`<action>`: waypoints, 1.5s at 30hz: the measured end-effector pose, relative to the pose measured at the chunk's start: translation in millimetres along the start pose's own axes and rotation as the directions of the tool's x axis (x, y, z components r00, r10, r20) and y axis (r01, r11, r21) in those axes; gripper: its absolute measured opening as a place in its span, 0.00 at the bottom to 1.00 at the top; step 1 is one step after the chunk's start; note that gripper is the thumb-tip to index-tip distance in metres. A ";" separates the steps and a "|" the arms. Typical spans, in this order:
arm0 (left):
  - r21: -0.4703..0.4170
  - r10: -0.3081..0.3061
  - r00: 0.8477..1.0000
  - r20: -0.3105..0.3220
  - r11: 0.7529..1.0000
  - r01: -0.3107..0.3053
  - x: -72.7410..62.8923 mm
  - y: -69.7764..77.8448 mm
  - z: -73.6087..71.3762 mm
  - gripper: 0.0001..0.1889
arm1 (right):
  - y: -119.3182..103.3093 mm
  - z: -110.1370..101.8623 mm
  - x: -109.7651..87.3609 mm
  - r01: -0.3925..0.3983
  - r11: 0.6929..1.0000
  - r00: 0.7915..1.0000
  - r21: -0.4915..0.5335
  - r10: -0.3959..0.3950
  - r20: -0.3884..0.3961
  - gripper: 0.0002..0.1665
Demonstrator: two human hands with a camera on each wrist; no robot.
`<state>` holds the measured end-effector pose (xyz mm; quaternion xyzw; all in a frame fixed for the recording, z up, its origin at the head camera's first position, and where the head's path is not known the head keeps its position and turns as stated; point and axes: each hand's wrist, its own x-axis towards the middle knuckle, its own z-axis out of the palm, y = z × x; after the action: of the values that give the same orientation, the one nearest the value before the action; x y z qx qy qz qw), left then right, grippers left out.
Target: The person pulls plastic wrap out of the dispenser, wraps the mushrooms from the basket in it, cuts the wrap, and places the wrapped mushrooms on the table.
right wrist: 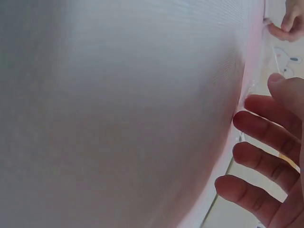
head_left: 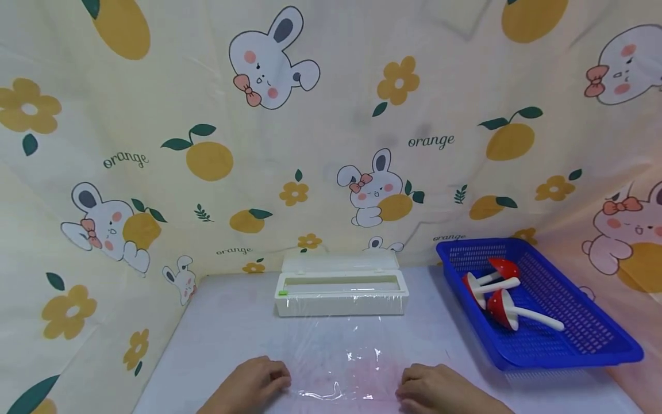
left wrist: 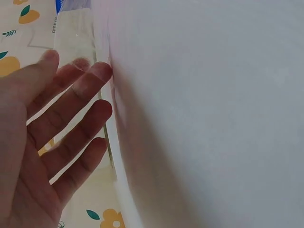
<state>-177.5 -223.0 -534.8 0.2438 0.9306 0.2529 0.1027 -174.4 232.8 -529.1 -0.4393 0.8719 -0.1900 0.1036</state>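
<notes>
A sheet of clear plastic wrap (head_left: 341, 368) stretches over the table toward me from a white wrap dispenser (head_left: 341, 305). The dispenser's lid is raised, and a small green piece sits at its left end. At the wrap's left edge is my left hand (head_left: 253, 382); in the left wrist view its fingers (left wrist: 78, 128) are extended, tips down at the table surface, thumb apart. My right hand (head_left: 445, 391) lies at the opposite edge. Its fingers (right wrist: 263, 161) are loosely bent in the right wrist view, with the tips at the surface and the thumb separate from them.
On the right stands a blue plastic basket (head_left: 558, 359), holding several red-capped toy mushrooms (head_left: 501, 310) with white stems. Behind the white table (head_left: 217, 328) hangs a cream curtain (head_left: 331, 126) printed with rabbits and oranges, which also closes off both sides.
</notes>
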 end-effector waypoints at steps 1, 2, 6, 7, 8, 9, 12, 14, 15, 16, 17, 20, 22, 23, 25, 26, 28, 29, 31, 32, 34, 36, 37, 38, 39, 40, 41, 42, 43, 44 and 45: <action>0.000 -0.013 1.000 -0.006 1.000 0.013 0.9 0.6 0.6 0.05 | -0.1 -0.7 -0.5 -0.012 1.000 1.000 0.001 0.012 0.010 0.18; 0.000 -0.018 1.000 -0.017 1.000 0.018 2.2 0.8 1.1 0.04 | -0.3 -1.3 -0.7 -0.030 1.000 0.999 0.009 0.030 0.024 0.18; -0.017 -0.036 0.999 -0.022 0.999 0.036 6.8 2.9 0.6 0.03 | -0.1 -3.7 -3.4 -0.102 0.994 0.994 0.050 0.099 0.056 0.18; -0.027 -0.038 0.999 -0.019 0.999 0.037 7.6 3.7 0.5 0.03 | 0.1 -3.8 -3.9 -0.105 0.993 0.993 0.052 0.102 0.055 0.18; -0.029 -0.030 0.999 -0.023 0.999 0.029 8.4 4.1 0.8 0.03 | 0.4 -4.0 -4.3 -0.105 0.993 0.993 0.054 0.102 0.052 0.18; -0.027 -0.024 0.999 -0.026 0.999 0.023 8.8 4.6 0.9 0.04 | 0.6 -4.4 -5.2 -0.104 0.993 0.994 0.057 0.102 0.047 0.18; 0.016 -0.001 0.999 -0.044 1.000 0.002 9.7 5.5 1.8 0.10 | 1.1 -5.0 -6.4 -0.114 0.990 0.993 0.082 0.111 0.049 0.17; 0.073 0.008 0.998 -0.055 0.997 -0.004 10.3 6.1 2.5 0.16 | 1.5 -5.2 -7.6 -0.135 0.984 0.990 0.117 0.128 0.062 0.16; 0.101 0.012 0.998 -0.057 0.995 -0.006 10.6 6.4 2.7 0.19 | 1.8 -5.3 -8.3 -0.150 0.979 0.987 0.137 0.142 0.071 0.16; 0.125 0.016 0.998 -0.058 0.992 -0.009 10.5 6.3 2.9 0.23 | 2.0 -5.2 -8.5 -0.168 0.973 0.984 0.156 0.156 0.081 0.15; 0.146 0.021 0.998 -0.060 0.989 -0.012 10.5 6.3 3.0 0.26 | 2.4 -5.4 -8.9 -0.179 0.969 0.982 0.172 0.167 0.086 0.15; 0.199 0.053 0.997 -0.060 0.979 -0.040 10.6 5.3 4.1 0.35 | 3.3 -5.9 -9.6 -0.196 0.955 0.980 0.223 0.180 0.090 0.14; 0.215 0.070 0.996 -0.056 0.975 -0.057 9.9 4.3 5.1 0.37 | 3.6 -6.8 -10.0 -0.198 0.943 0.979 0.267 0.180 0.090 0.13; 0.218 0.070 0.996 -0.051 0.974 -0.058 9.6 3.9 5.4 0.37 | 3.8 -7.8 -10.4 -0.200 0.936 0.979 0.290 0.181 0.090 0.14; 0.215 0.061 0.998 -0.034 0.975 -0.052 8.8 2.8 6.0 0.37 | 3.7 -9.4 -11.3 -0.210 0.923 0.978 0.323 0.191 0.088 0.13; 0.205 0.049 0.998 -0.026 0.978 -0.043 8.4 2.4 6.0 0.36 | 4.1 -10.2 -11.7 -0.206 0.924 0.979 0.322 0.190 0.079 0.13; 0.189 0.037 0.999 -0.014 0.981 -0.033 7.9 1.2 6.2 0.36 | 5.5 -12.1 -13.0 -0.189 0.936 0.982 0.298 0.183 0.050 0.13; 0.185 0.034 0.999 -0.011 0.982 -0.031 7.9 0.6 6.3 0.36 | 6.7 -13.1 -14.0 -0.174 0.942 0.984 0.286 0.174 0.027 0.13; 0.177 0.027 1.000 -0.007 0.984 -0.025 8.2 0.0 6.1 0.36 | 8.9 -15.5 -15.5 -0.113 0.962 0.991 0.248 0.127 -0.041 0.12; 0.175 0.027 1.000 -0.005 0.984 -0.026 8.5 -0.3 6.2 0.36 | 10.5 -17.0 -16.1 -0.061 0.971 0.992 0.230 0.084 -0.091 0.12; 0.176 0.027 1.000 -0.001 0.984 -0.026 9.2 -0.8 6.2 0.36 | 12.9 -21.5 -17.5 0.027 0.980 0.982 0.196 0.011 -0.188 0.11; 0.178 0.021 1.000 0.002 0.984 -0.021 9.6 -0.7 6.1 0.36 | 14.2 -28.8 -18.9 0.082 0.983 0.964 0.162 -0.037 -0.262 0.11; 0.180 0.020 1.000 0.001 0.983 -0.020 9.9 -1.0 6.4 0.36 | 15.0 -32.7 -19.8 0.106 0.987 0.951 0.124 -0.064 -0.303 0.12; 0.182 0.022 1.000 -0.001 0.983 -0.021 10.1 -1.0 6.6 0.36 | 15.5 -37.9 -21.2 0.101 0.987 0.945 0.122 -0.057 -0.321 0.12; 0.185 0.021 1.000 -0.003 0.982 -0.021 10.3 -0.9 7.0 0.36 | 15.5 -43.9 -22.8 0.079 0.989 0.943 0.123 -0.034 -0.331 0.13; 0.188 0.021 1.000 -0.005 0.982 -0.020 10.5 -0.7 7.2 0.36 | 15.6 -50.2 -24.8 0.058 0.991 0.939 0.117 -0.014 -0.343 0.13; 0.193 0.024 1.000 -0.008 0.981 -0.022 10.7 -0.3 7.5 0.36 | 16.1 -56.9 -27.0 0.039 0.994 0.935 0.105 0.001 -0.355 0.13; 0.195 0.023 1.000 -0.009 0.981 -0.021 11.0 -0.1 7.6 0.36 | 16.7 -63.4 -29.4 0.021 0.996 0.926 0.088 0.014 -0.377 0.13; 0.195 0.014 1.000 -0.006 0.981 -0.013 11.3 0.5 7.8 0.36 | 17.3 -70.3 -32.0 0.003 0.997 0.917 0.072 0.026 -0.399 0.14; 0.195 0.014 1.000 -0.006 0.981 -0.012 11.5 1.2 7.7 0.36 | 18.5 -77.3 -34.9 -0.013 0.998 0.905 0.058 0.037 -0.424 0.15; 0.193 0.010 1.000 -0.004 0.981 -0.009 11.8 1.7 7.6 0.36 | 19.9 -84.1 -38.1 -0.035 0.998 0.892 0.044 0.051 -0.449 0.16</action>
<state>-184.5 -212.5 -541.1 0.2565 0.9498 0.1627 0.0752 -195.5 294.5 -460.7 -0.3622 0.8783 -0.2991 -0.0892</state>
